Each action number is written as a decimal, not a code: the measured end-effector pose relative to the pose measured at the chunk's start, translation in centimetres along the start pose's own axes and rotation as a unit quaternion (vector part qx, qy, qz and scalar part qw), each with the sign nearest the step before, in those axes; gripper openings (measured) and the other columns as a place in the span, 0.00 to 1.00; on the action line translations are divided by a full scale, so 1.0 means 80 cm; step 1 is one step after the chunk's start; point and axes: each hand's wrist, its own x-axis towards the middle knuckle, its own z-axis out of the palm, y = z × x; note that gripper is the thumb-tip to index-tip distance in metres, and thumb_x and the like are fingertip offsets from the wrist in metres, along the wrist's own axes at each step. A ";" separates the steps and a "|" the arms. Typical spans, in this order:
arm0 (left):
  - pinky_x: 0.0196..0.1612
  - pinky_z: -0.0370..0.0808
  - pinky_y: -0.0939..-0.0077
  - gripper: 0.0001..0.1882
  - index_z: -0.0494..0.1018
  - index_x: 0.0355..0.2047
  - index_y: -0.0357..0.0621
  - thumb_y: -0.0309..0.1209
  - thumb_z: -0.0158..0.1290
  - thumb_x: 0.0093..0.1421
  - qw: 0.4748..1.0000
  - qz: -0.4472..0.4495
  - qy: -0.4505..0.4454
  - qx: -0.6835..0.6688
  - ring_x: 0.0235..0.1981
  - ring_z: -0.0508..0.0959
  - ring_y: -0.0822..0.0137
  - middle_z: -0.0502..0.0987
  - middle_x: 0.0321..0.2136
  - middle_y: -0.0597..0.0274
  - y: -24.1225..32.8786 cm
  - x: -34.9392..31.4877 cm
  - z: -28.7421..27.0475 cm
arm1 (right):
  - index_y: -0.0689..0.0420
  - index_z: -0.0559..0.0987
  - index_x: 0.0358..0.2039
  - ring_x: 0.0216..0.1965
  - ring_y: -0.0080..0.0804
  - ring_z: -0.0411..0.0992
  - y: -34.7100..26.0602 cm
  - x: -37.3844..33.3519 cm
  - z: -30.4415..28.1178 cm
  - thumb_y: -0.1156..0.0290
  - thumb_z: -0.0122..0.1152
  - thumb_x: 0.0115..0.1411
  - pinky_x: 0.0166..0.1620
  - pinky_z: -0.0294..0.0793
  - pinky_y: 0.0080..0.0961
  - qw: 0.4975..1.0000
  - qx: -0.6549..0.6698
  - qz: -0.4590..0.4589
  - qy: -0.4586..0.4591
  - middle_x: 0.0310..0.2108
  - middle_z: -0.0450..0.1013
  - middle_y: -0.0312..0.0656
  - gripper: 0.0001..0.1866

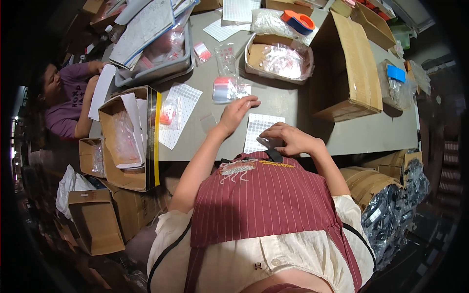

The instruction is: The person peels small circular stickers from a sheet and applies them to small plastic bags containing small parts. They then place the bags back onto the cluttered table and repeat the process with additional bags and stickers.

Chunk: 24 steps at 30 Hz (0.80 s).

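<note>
A sheet of small round grey stickers point(257, 128) lies on the table at its near edge, in front of me. Over its right side is my right hand point(291, 139), fingers bent and closed on what looks like a small clear plastic bag point(267, 142), partly hidden by the fingers. My left hand point(238, 115) rests beyond the sheet's left corner with its fingers stretched to the right and nothing visible in them. Just past it sits a stack of small clear zip bags with red tops point(223, 91). A single clear bag point(208, 121) lies beside my left wrist.
Another sticker sheet point(181, 105) lies at left, beside an open cardboard box point(152, 146). A grey bin point(161, 73) carries papers. Farther back are a shallow box of clear bags point(251, 63) and an orange-and-blue tape dispenser point(299, 22). A tall carton point(349, 68) stands right. A person point(68, 100) works at far left.
</note>
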 end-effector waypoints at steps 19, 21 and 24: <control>0.48 0.79 0.63 0.10 0.79 0.44 0.36 0.20 0.51 0.65 0.957 0.186 0.109 0.194 0.43 0.83 0.53 0.83 0.40 0.52 0.006 -0.011 0.015 | 0.61 0.80 0.47 0.54 0.52 0.73 0.077 0.107 -0.003 0.78 0.63 0.58 0.57 0.74 0.41 0.910 -0.152 0.019 0.386 0.52 0.76 0.50 0.15; 0.48 0.79 0.63 0.10 0.79 0.44 0.36 0.19 0.52 0.64 0.958 0.178 0.109 0.196 0.44 0.83 0.52 0.83 0.41 0.51 0.009 -0.012 0.015 | 0.61 0.80 0.47 0.53 0.51 0.73 0.082 0.113 0.003 0.77 0.64 0.58 0.56 0.74 0.41 0.902 -0.172 0.013 0.395 0.50 0.76 0.49 0.15; 0.52 0.79 0.62 0.10 0.79 0.44 0.36 0.19 0.52 0.63 0.951 0.181 0.131 0.213 0.46 0.83 0.51 0.83 0.43 0.50 0.009 -0.014 0.015 | 0.60 0.79 0.45 0.46 0.49 0.74 0.096 0.118 0.008 0.77 0.64 0.57 0.51 0.74 0.41 0.882 -0.196 -0.010 0.429 0.45 0.75 0.47 0.14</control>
